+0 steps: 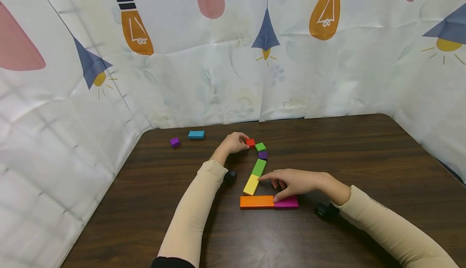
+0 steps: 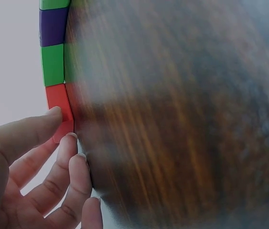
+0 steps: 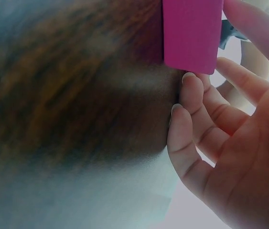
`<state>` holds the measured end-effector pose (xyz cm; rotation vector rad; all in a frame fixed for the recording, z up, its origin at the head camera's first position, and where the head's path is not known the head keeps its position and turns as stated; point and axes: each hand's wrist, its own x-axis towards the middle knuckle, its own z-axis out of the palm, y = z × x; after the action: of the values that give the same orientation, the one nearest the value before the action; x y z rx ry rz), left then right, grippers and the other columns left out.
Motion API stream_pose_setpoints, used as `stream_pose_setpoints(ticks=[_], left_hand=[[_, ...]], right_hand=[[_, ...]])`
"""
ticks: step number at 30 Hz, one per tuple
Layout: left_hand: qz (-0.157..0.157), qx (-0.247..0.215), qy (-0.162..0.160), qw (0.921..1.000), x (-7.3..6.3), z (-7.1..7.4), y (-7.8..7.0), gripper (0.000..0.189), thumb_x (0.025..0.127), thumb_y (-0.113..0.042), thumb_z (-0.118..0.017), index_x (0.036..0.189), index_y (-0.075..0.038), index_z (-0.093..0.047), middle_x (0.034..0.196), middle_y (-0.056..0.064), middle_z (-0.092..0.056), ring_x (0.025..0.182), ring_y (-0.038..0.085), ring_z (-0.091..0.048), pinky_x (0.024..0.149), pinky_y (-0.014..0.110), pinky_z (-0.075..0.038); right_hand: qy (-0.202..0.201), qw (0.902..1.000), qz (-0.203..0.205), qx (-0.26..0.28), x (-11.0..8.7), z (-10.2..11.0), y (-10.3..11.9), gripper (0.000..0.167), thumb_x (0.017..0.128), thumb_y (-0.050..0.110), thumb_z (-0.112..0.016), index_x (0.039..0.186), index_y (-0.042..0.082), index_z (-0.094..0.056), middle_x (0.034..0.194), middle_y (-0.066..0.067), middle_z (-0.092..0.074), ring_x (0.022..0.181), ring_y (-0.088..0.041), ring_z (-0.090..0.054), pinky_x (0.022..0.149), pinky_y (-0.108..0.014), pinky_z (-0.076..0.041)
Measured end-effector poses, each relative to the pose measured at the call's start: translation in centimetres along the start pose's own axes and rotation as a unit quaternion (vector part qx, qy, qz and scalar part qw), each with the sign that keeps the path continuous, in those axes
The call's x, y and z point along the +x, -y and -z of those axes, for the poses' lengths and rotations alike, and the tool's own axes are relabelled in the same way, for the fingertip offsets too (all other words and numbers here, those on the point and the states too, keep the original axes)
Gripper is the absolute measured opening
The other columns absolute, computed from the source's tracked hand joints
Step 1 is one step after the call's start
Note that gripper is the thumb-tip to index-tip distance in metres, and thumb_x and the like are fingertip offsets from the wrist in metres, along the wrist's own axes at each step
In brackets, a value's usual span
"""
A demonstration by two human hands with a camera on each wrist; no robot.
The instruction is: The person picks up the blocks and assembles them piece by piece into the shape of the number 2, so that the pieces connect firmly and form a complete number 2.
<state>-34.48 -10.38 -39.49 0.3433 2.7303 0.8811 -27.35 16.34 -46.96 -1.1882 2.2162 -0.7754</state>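
Observation:
Near the far side of the table, my left hand (image 1: 234,142) pinches a red block (image 1: 250,143) between thumb and fingers; the left wrist view shows the thumb on that red block (image 2: 58,97). It touches or nearly touches a small green block (image 1: 260,147), followed by a dark purple block (image 1: 262,155), a longer green block (image 1: 259,167) and a yellow block (image 1: 251,185) in a curve. My right hand (image 1: 296,182) touches the yellow block with an extended index finger. Its thumb rests where an orange block (image 1: 257,202) meets a magenta block (image 1: 289,203).
A blue block (image 1: 196,134) and a purple block (image 1: 175,142) lie apart at the far left of the brown wooden table (image 1: 364,150). A patterned white curtain (image 1: 225,78) hangs behind the table's far edge and along its sides.

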Motion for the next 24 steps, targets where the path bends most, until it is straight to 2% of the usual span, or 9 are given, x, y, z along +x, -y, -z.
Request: stream_pose_setpoints(ticks=[7, 15, 24], left_hand=[[0.0, -0.004, -0.005, 1.0, -0.4, -0.1, -0.3, 0.035, 0.098, -0.013, -0.07, 0.132, -0.006, -0.067, 0.11, 0.012, -0.067, 0.092, 0.023, -0.061, 0.085, 0.037, -0.05], [-0.008, 0.008, -0.011, 0.9999, -0.8, 0.0, -0.6, 0.036, 0.098, -0.014, -0.071, 0.133, -0.006, -0.067, 0.109, 0.013, -0.066, 0.094, 0.025, -0.061, 0.087, 0.038, -0.051], [-0.015, -0.006, -0.015, 0.9998, -1.3, 0.6, -0.2, 0.036, 0.098, -0.013, -0.07, 0.133, -0.006, -0.066, 0.109, 0.013, -0.069, 0.095, 0.026, -0.064, 0.088, 0.039, -0.052]], right_hand=[[-0.001, 0.9999, 0.012, -0.001, -0.1, 0.1, 0.1, 0.073, 0.088, 0.059, -0.075, 0.152, 0.046, -0.042, 0.105, 0.007, -0.058, 0.08, -0.012, -0.055, 0.067, -0.027, -0.049], [0.0, 1.0, 0.003, -0.009, 0.0, 0.1, -0.2, 0.073, 0.087, 0.061, -0.074, 0.152, 0.049, -0.041, 0.105, 0.008, -0.058, 0.082, -0.012, -0.056, 0.069, -0.027, -0.049], [0.002, 1.0, 0.004, 0.001, 0.0, 0.1, 0.0, 0.073, 0.087, 0.06, -0.075, 0.152, 0.048, -0.042, 0.106, 0.007, -0.058, 0.082, -0.013, -0.055, 0.068, -0.028, -0.049]])
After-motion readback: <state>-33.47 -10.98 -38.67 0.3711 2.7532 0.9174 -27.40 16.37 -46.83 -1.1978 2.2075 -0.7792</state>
